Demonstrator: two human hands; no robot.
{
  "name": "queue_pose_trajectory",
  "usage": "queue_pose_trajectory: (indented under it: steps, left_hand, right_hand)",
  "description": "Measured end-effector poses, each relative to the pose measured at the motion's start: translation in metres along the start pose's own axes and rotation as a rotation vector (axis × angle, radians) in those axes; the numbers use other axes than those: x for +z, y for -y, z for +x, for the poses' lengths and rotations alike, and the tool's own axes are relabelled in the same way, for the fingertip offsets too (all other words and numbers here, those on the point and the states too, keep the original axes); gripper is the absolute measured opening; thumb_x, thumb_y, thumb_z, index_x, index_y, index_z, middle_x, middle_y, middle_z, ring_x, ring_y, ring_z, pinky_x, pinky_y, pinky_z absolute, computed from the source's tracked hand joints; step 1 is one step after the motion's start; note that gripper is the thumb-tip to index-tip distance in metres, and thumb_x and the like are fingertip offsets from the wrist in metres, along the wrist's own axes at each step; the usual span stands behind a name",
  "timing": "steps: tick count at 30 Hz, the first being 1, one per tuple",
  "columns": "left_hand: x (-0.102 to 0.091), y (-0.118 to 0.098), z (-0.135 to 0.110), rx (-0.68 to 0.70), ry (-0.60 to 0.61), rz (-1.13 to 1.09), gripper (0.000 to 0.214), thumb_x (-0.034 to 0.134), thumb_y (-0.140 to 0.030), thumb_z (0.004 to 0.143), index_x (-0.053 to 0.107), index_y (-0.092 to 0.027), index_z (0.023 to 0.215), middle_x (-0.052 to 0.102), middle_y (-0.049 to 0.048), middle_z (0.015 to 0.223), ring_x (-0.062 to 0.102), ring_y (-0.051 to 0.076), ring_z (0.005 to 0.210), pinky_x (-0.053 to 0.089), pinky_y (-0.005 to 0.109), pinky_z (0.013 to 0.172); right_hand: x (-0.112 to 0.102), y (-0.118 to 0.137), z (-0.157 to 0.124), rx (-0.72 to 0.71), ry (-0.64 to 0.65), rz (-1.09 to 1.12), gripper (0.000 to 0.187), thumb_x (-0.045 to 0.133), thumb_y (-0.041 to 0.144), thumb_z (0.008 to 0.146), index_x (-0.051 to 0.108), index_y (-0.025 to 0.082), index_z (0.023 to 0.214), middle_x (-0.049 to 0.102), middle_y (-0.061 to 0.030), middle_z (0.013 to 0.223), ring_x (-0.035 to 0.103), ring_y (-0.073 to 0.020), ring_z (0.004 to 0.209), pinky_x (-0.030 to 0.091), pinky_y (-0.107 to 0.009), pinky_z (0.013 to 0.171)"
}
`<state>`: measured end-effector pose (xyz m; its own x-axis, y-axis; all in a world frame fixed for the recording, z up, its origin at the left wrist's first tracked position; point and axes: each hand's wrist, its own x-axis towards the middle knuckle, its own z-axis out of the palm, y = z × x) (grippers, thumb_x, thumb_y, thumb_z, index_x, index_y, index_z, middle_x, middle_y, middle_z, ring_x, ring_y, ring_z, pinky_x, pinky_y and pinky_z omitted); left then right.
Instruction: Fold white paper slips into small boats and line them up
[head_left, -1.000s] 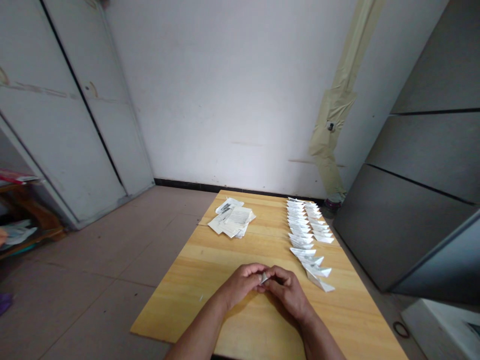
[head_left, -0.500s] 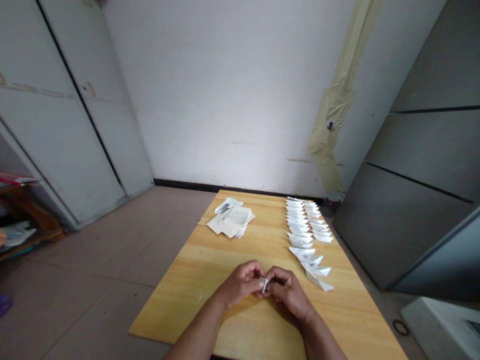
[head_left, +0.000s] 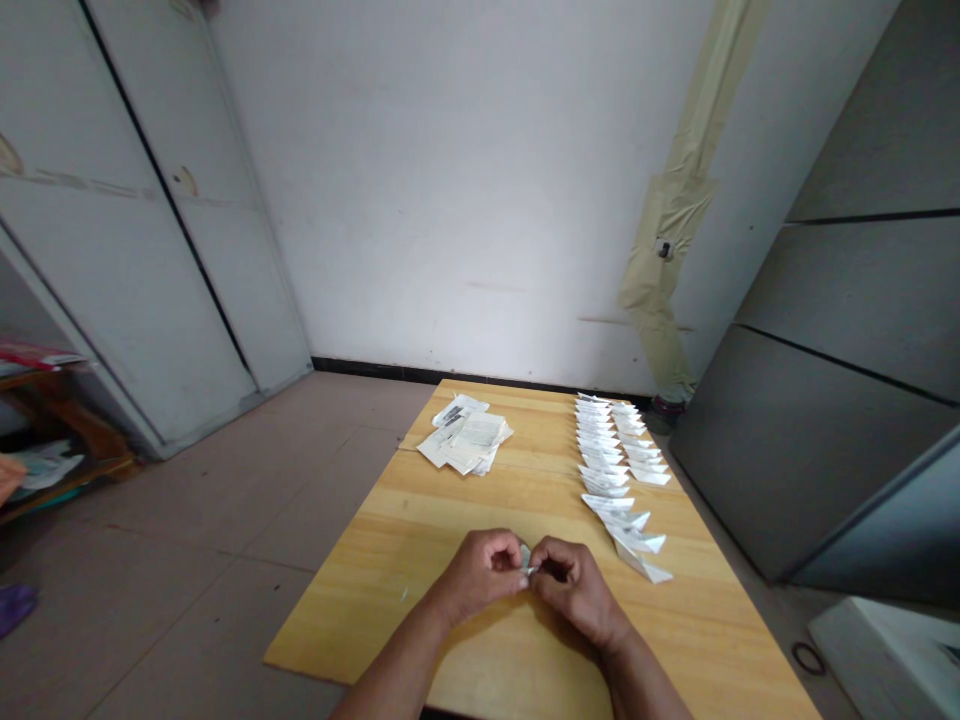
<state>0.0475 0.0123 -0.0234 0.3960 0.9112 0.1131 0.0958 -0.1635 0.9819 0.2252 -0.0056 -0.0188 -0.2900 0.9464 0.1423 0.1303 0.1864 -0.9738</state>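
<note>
Yellow wooden table [head_left: 352, 630] stands before a white wall [head_left: 465, 200], left grip [head_left: 480, 577] and right grip [head_left: 574, 590] narrowly pinching folded paper [head_left: 525, 556].

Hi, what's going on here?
A person is pinching a small piece of white paper between the left hand and right hand, just above a wooden table. Two rows of folded papers lie to the right, and a pile of loose sheets sits farther up the table.

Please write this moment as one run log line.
left hand | right hand | both pinch small folded paper | nearby: folded paper rows, loose paper stack
</note>
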Motion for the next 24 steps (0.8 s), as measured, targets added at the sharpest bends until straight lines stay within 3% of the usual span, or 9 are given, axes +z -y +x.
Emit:
queue_pose_trajectory:
  steps: [9,24]
  left_hand:
    - [0.004,0.0,0.001,-0.004,-0.116,-0.099,0.016,0.069,-0.02,0.058,0.054,-0.016,0.057,0.061,0.0022,0.067,0.051,0.014,0.066,0.037,0.024,0.061]
    - [0.017,-0.015,0.003,-0.092,-0.294,-0.244,0.019,0.069,-0.022,0.059,0.053,-0.018,0.067,0.057,-0.0025,0.063,0.05,0.011,0.061,0.037,0.021,0.058]
  right_hand:
    - [-0.003,0.004,0.003,-0.026,-0.054,-0.051,0.011,0.064,0.026,0.07,0.062,0.017,0.065,0.055,0.001,0.064,0.046,-0.0134,0.062,0.035,-0.024,0.058]
    - [0.006,-0.001,0.006,0.089,-0.141,0.282,0.03,0.079,0.037,0.066,0.056,0.019,0.073,0.051,0.0053,0.06,0.041,-0.0097,0.054,0.031,-0.022,0.051]
